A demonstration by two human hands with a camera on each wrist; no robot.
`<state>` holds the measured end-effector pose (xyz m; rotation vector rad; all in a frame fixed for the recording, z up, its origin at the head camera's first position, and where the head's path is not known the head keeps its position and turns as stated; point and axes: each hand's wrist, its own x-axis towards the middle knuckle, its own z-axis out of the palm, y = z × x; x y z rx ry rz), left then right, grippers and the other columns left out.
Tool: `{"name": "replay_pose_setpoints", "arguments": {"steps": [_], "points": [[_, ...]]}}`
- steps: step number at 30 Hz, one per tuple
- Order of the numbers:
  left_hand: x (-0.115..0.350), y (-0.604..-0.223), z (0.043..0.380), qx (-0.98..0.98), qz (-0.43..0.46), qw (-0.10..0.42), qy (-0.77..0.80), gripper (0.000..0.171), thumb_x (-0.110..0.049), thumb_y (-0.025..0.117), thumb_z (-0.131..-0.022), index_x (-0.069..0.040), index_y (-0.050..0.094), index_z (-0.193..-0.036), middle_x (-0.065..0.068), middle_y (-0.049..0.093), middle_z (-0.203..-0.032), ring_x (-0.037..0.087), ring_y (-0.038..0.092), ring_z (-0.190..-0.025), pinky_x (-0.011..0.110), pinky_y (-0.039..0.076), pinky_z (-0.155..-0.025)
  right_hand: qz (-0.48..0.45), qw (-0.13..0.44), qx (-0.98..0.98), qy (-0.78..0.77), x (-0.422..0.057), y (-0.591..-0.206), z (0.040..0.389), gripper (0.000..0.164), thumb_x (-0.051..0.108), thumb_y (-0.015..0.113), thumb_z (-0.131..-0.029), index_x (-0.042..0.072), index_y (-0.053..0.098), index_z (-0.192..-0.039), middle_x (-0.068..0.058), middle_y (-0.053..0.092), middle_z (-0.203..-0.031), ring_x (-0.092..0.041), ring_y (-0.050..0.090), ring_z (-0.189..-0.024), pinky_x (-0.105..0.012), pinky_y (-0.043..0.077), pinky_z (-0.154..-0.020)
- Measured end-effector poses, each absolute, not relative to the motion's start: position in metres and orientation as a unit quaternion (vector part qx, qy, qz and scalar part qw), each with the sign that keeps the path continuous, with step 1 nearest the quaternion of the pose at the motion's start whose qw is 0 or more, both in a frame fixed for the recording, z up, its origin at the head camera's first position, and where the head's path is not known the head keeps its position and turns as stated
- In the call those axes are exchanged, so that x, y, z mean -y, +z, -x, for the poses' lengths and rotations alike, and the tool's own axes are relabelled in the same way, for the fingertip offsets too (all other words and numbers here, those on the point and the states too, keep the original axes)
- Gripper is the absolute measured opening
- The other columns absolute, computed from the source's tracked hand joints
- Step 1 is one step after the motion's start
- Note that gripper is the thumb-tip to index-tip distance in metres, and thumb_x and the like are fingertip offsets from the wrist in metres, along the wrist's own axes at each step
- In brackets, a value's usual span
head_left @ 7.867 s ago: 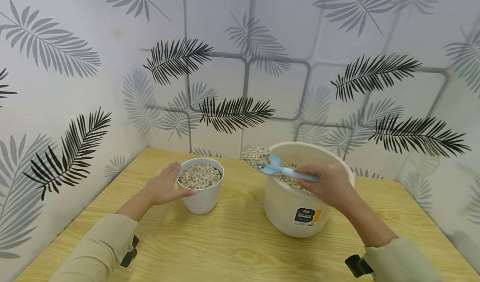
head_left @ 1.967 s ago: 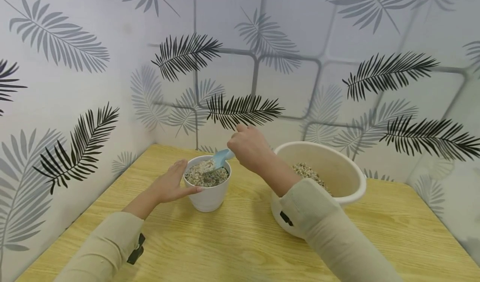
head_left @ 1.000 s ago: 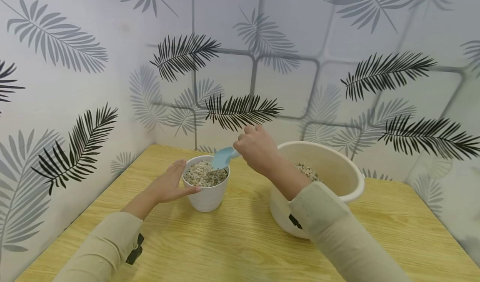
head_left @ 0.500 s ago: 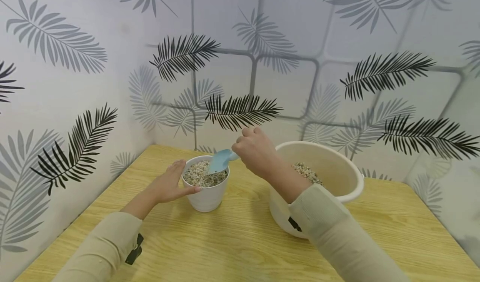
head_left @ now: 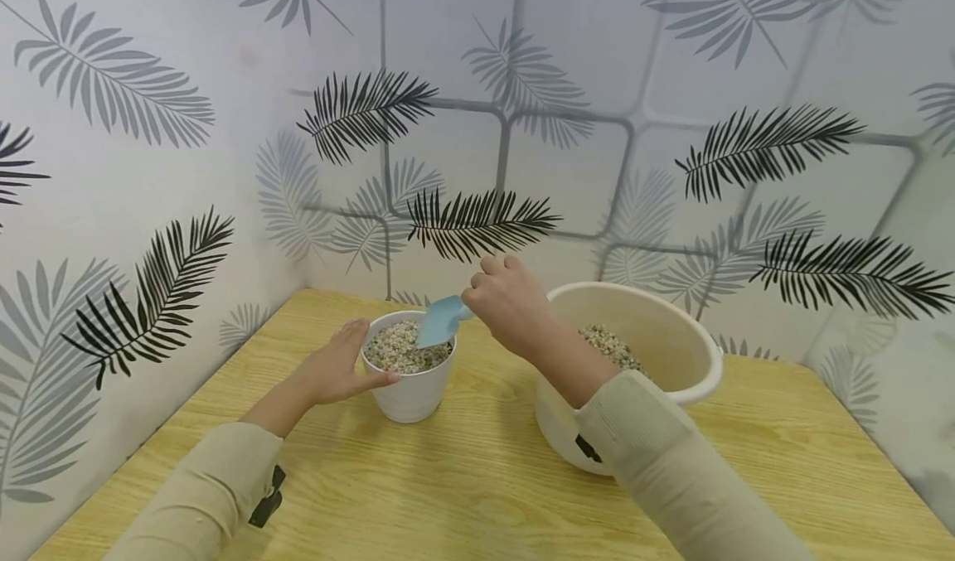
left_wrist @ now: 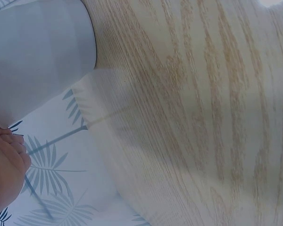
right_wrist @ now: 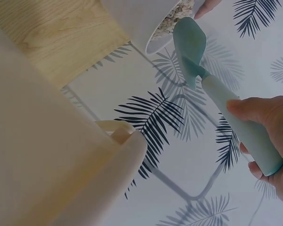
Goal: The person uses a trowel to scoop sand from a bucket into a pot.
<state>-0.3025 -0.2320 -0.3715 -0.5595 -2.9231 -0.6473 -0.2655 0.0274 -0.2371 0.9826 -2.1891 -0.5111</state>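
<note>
My right hand (head_left: 515,306) grips the pale blue handle of a small garden trowel (head_left: 438,322). The trowel's blade slants down over the right part of a white plant pot (head_left: 410,399), its tip right at the beige gravel (head_left: 395,347) that fills the pot nearly to the rim. In the right wrist view, the thumb lies along the trowel handle (right_wrist: 236,120) and the fingers wrap beneath it. On the pot's left side rests my left hand (head_left: 328,372), fingers stretched along the far side and thumb along the front near the rim.
A large cream bucket (head_left: 555,428) stands to the right, partly behind my right forearm, with more gravel (head_left: 612,345) inside. The wooden table (head_left: 448,495) runs back to leaf-patterned walls (head_left: 567,171). A dark device (head_left: 267,499) is strapped at the left wrist.
Earlier the trowel, heaped with gravel, was over the bucket; it moved left and tipped gravel into the pot. Its blade now looks bare and has shifted slightly over the gravel. The left hand stays put.
</note>
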Motion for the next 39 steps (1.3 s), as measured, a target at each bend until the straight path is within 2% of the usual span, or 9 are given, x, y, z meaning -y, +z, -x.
{"name": "replay_pose_setpoints", "arguments": {"steps": [12,19,26,31,36,39], "points": [[0.232,-0.371,0.301,0.956,0.186,0.048,-0.222,0.104,-0.06,0.055,-0.082,0.012,0.011,-0.144,0.031,0.013,-0.15,0.047,0.012,-0.139,0.057,0.016,-0.113,-0.387,0.366,0.82,-0.21,-0.032,-0.24,0.268,0.012,0.003,0.066,-0.078,0.014,0.068,-0.074,0.003,0.066,-0.073,-0.015,0.045,-0.072,-0.028,0.038,-0.062],[0.233,-0.373,0.302,0.957,0.184,0.05,-0.218,0.105,-0.061,0.055,-0.082,0.012,0.011,-0.144,0.031,0.013,-0.15,0.047,0.012,-0.139,0.057,0.017,-0.113,-0.379,0.357,0.831,-0.195,-0.035,-0.244,0.27,0.012,0.001,0.068,-0.076,0.012,0.07,-0.08,0.001,0.067,-0.078,-0.017,0.047,-0.073,-0.028,0.038,-0.06],[0.233,-0.373,0.302,0.957,0.186,0.053,-0.219,0.106,-0.063,0.054,-0.082,0.011,0.012,-0.144,0.03,0.014,-0.151,0.047,0.013,-0.139,0.058,0.017,-0.112,-0.363,0.367,0.845,-0.136,-0.035,-0.253,0.273,0.007,0.007,0.071,-0.076,0.011,0.071,-0.082,0.0,0.066,-0.074,-0.017,0.049,-0.06,-0.025,0.04,-0.053],[0.232,-0.372,0.303,0.957,0.184,0.053,-0.217,0.106,-0.064,0.054,-0.081,0.01,0.012,-0.144,0.03,0.014,-0.151,0.047,0.014,-0.139,0.058,0.019,-0.112,-0.351,0.343,0.869,-0.064,-0.03,-0.265,0.278,0.008,0.007,0.071,-0.077,0.011,0.073,-0.084,-0.002,0.069,-0.076,-0.018,0.052,-0.059,-0.026,0.042,-0.049],[0.232,-0.374,0.303,0.957,0.184,0.054,-0.217,0.106,-0.063,0.055,-0.081,0.01,0.012,-0.145,0.029,0.014,-0.151,0.046,0.013,-0.139,0.058,0.018,-0.112,-0.34,0.333,0.879,-0.021,-0.024,-0.28,0.28,0.009,0.007,0.073,-0.076,0.01,0.073,-0.084,-0.003,0.069,-0.077,-0.02,0.057,-0.062,-0.029,0.047,-0.053],[0.232,-0.374,0.303,0.956,0.184,0.053,-0.22,0.105,-0.063,0.055,-0.081,0.01,0.012,-0.145,0.029,0.014,-0.151,0.046,0.013,-0.139,0.058,0.018,-0.112,-0.334,0.293,0.896,-0.001,-0.019,-0.284,0.278,0.006,0.006,0.072,-0.076,0.01,0.071,-0.081,-0.004,0.069,-0.075,-0.021,0.059,-0.063,-0.03,0.048,-0.054]]}}
